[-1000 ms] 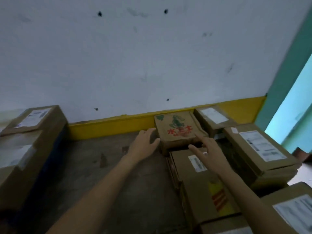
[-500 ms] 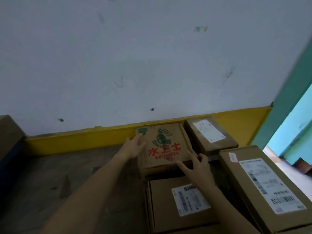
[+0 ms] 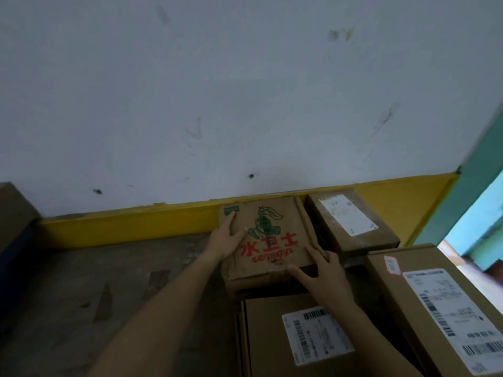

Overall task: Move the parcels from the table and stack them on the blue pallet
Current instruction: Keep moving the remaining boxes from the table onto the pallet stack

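Observation:
A flat brown parcel printed with a green figure and red characters lies against the yellow strip at the foot of the wall. My left hand grips its left edge, thumb on top and index finger reaching towards the green corner mark. My right hand touches its near right corner with spread, straight fingers. The blue pallet shows only as a dark blue edge at the far left.
A labelled parcel lies just in front of the printed one. A large labelled parcel is at the right, a smaller one behind it by the wall. Another box stands at far left. Worn table top spreads left.
Both hands reached forward to the printed parcel and settled on it, left on its left edge, right on its near right corner. The view moved closer and to the right.

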Demonstrator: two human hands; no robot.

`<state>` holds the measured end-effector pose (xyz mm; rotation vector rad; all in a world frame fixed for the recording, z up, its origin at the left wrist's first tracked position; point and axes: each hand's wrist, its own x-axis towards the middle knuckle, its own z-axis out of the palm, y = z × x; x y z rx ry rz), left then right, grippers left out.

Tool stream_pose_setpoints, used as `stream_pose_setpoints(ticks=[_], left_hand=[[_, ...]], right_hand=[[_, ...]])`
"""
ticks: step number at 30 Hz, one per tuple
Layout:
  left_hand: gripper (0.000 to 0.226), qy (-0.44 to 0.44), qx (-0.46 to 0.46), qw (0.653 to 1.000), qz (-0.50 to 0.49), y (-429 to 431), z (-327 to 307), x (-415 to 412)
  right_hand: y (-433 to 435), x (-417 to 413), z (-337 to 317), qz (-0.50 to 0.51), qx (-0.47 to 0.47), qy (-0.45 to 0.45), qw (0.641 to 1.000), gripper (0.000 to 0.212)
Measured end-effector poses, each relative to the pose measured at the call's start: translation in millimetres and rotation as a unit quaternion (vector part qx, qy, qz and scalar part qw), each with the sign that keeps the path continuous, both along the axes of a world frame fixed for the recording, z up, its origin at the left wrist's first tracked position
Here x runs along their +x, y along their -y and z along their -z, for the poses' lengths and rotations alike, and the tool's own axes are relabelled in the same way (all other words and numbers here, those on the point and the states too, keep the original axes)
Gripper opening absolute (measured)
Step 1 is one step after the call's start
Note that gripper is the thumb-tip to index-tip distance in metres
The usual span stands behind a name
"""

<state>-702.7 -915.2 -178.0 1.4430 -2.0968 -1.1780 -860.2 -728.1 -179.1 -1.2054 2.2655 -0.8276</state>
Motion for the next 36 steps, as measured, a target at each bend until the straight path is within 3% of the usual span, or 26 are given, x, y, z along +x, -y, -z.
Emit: stream_pose_setpoints(ticks=[10,17,27,36], left_hand=[[0.068,-0.102,-0.092,0.99,-0.028,-20.3,-74.2,58.5],[0.067,-0.118,-0.165,0.975,-0.088,-27.6,-144.7,155.4],[0.062,-0.12,-0.253,0.945,-0.166,-16.1,-213.9,372.9],[0.057,-0.115,-0.311,0.927,-0.173,58.6,-248.9,594.1]], right_hand=[[-8.6,47.5,-75.2,-0.018,-0.073,-0.067,0.995,0.08],[1.6,127.8,-141.7,-0.069,-0.142,-0.107,0.982,0.081],[43.8,323.9,-203.9,-0.131,-0.228,-0.118,0.957,0.08],[118.3,545.8,-220.1,-0.13,-0.24,-0.094,0.958,0.077]])
